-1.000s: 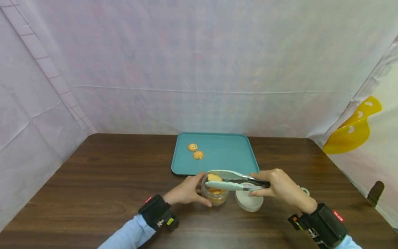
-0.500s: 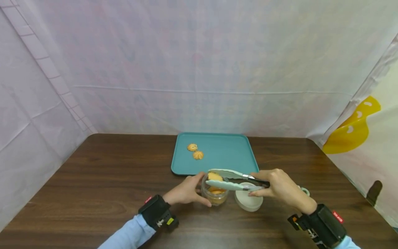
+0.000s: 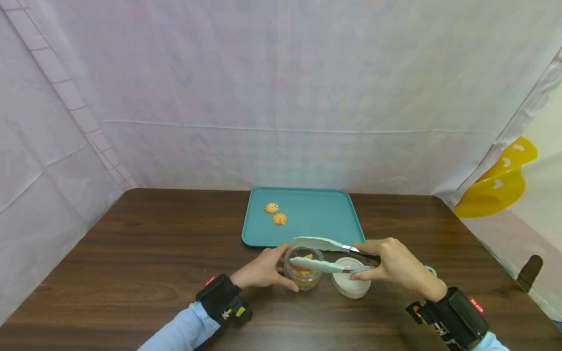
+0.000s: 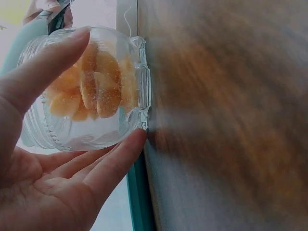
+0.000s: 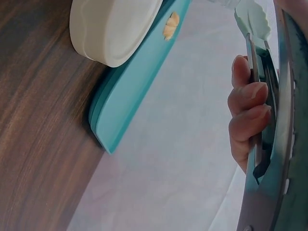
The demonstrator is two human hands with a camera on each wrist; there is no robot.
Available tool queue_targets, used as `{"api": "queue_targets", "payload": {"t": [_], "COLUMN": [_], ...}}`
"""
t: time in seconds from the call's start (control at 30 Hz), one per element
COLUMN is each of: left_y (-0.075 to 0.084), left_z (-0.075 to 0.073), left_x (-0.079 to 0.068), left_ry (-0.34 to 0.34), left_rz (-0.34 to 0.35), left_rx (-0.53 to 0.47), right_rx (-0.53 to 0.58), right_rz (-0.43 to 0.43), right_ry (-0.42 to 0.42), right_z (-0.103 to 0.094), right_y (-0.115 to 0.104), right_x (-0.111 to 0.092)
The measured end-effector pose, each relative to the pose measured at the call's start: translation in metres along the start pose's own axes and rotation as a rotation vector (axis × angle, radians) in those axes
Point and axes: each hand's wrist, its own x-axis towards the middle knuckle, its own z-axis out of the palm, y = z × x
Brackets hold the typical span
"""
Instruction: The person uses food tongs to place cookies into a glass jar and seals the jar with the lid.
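Note:
My left hand (image 3: 263, 269) holds a clear glass jar (image 3: 304, 283) standing on the table, thumb on one side and fingers on the other. Inside it, the left wrist view shows several golden cookies (image 4: 98, 84) piled together. My right hand (image 3: 397, 268) grips a pair of tongs (image 3: 318, 265) with pale green scalloped tips. The tips are spread apart over the jar's mouth, and I see no cookie between them. In the right wrist view, curled fingers (image 5: 250, 115) wrap the metal handle. A round white lid (image 3: 351, 288) lies right of the jar, partly under the tongs.
A teal tray (image 3: 320, 214) lies behind the jar, bearing one cookie (image 3: 271, 207) and, beside it, another cookie (image 3: 280, 219). The brown wooden table (image 3: 145, 258) reaches a pale cloth backdrop (image 3: 281, 97). A yellow shape (image 3: 496, 192) is at the right.
The cookie that was between the tong tips at the jar's mouth has dropped down inside the jar. The tongs have spread slightly wider. My left hand and the jar have stayed in place.

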Motion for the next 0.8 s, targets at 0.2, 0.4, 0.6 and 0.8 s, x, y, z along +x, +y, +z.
{"api": "queue_targets", "payload": {"t": [0.2,0.4,0.6,0.8], "left_y": [0.005,-0.001,-0.002,-0.001], "left_z": [0.000,0.000,0.001,0.001], "left_x": [-0.001,0.001,0.001,0.001], "left_ry": [-0.001,-0.005,-0.009,0.003], "left_rz": [-0.012,-0.005,-0.006,0.020], "left_rx": [-0.004,0.019,0.011,0.003], "right_rx": [0.007,0.047,0.009,-0.014], "right_rz": [0.016,0.010,0.065,0.097], "right_ry": [-0.017,0.054,0.112,0.122], "right_z": [0.000,0.004,0.007,0.013], "right_y": [-0.001,0.000,0.004,0.011], "right_x": [0.001,0.007,0.018,0.031]}}
